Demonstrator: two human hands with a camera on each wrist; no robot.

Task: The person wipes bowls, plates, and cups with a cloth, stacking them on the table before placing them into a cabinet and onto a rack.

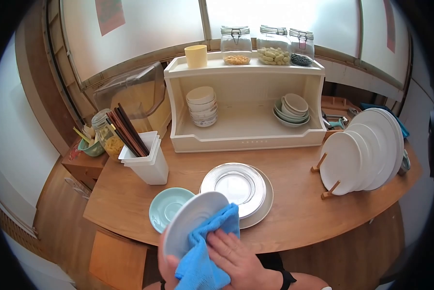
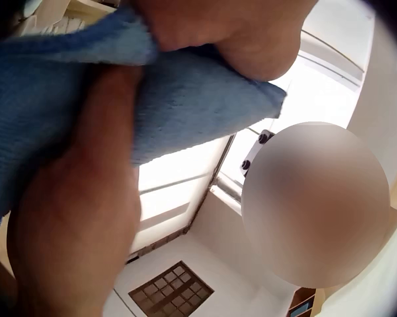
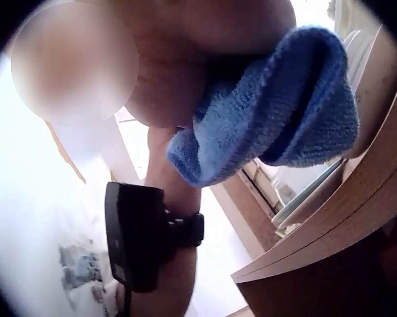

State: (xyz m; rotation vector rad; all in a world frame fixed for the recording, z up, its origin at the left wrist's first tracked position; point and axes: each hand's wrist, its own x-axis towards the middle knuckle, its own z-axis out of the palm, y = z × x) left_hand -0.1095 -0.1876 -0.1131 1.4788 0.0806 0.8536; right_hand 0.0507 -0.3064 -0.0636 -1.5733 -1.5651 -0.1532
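Hands wipe one saucer with one blue cloth.

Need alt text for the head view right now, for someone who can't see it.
A person's right hand presses a blue cloth against a white saucer, tilted up over the near edge of a wooden table; the left hand is mostly hidden behind it. Just beyond lie a teal saucer and stacked plates, with more plates in a rack to the right.

White saucer; bright blue cloth; pale green saucer; grey-rimmed plates; brown wooden table; white rack.
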